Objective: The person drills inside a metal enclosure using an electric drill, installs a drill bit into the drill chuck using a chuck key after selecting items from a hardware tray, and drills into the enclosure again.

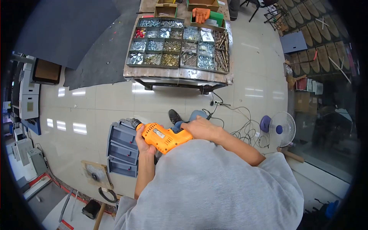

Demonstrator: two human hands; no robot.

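Observation:
An orange power drill (pixel 164 138) lies level across the front of my body, its dark chuck pointing left. Near the chuck, the fingers of my left hand (pixel 143 143) wrap around the drill's front end. My right hand (pixel 200 128) is closed at the handle end, by the black cord; part of its grip is turned away from view. Just left of the drill, on the floor side, sits a stack of grey plastic drawers (pixel 122 150). Whether a bit sits in the chuck is too small to tell.
Ahead stands a worktable (pixel 176 73) with divided trays of screws and bits (pixel 168 46), plus an orange glove (pixel 201 15). Tangled cables (pixel 245 132) and a white fan (pixel 281 128) are on the right. A wooden board (pixel 96 174) lies at left.

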